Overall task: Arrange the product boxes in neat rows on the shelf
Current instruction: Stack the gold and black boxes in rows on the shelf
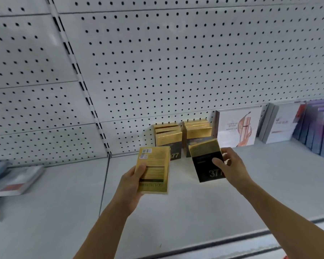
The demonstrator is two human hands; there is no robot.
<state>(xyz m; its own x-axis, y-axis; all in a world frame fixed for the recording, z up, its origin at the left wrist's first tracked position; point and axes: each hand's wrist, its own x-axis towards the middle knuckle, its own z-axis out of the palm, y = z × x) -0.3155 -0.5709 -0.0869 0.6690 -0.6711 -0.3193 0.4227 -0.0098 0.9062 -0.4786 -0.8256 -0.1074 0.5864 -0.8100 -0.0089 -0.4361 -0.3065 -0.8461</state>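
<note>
Shelf edge: the pale grey shelf [176,212] ran smooth and matte under my forearms, with a dark rail strip along its front lip at lower right.
Left hand: my left hand [131,184] gripped a flat gold box [153,169] just left of centre, thumb across its glossy printed back, barcode corner uppermost, held above the shelf.
Right hand: my right hand [230,165] gripped a black-and-gold box [207,161] just right of centre, tilted, foil top catching light, its numeral face toward me.
Rows begun: two short rows of matching gold boxes [181,137] stood upright behind my hands, front to back against the rear panel.
Progress: by my judgement partly done; two rows started, both held boxes not yet placed.
Neighbours: larger white cartons [238,126] and dark purple cartons [318,128] stood at right.
Left bay: a flat stack of pale boxes [15,182] lay blurred at the left edge.
Back panel: white metal pegboard [176,62], evenly holed, filled the upper frame.
</note>
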